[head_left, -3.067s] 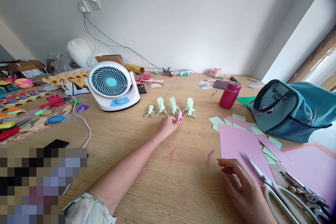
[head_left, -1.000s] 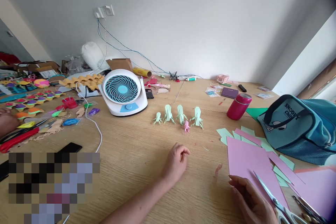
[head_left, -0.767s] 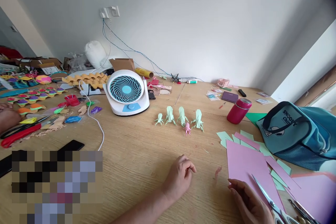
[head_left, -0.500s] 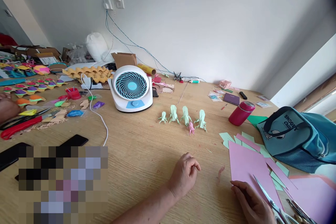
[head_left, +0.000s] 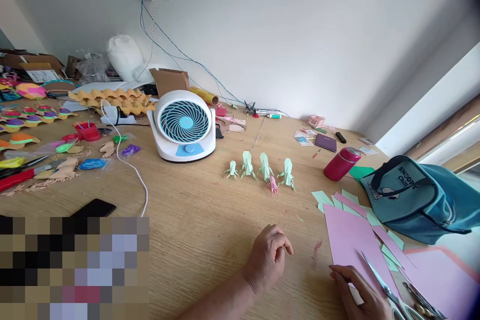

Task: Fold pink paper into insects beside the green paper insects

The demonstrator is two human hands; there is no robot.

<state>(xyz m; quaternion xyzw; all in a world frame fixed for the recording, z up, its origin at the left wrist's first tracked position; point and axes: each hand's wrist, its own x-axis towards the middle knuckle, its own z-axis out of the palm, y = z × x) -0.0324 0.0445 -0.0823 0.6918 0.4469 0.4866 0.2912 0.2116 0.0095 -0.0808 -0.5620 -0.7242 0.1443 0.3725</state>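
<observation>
My left hand (head_left: 270, 257) rests on the wooden table (head_left: 202, 220) with its fingers curled into a loose fist, nothing in it. Beyond it stands a row of several pale green folded paper figures (head_left: 258, 166), with a small pink folded figure (head_left: 273, 185) just in front of them. My right hand (head_left: 354, 290) lies at the near corner of a pink paper sheet (head_left: 348, 240), fingers stretched onto its edge. Scissors (head_left: 386, 285) lie on that sheet just right of my right hand.
A white and blue desk fan (head_left: 185, 125) stands left of the figures, its white cable (head_left: 127, 172) running forward beside a black phone (head_left: 93, 207). A red flask (head_left: 340, 163) and a teal bag (head_left: 412, 195) sit at right. Green and pink paper strips (head_left: 356, 202) and colourful craft pieces (head_left: 33, 130) lie about.
My left hand let go of the small pink figure and drew back toward me, curling shut. The pink figure stays standing by the green ones. My right hand stays on the pink sheet.
</observation>
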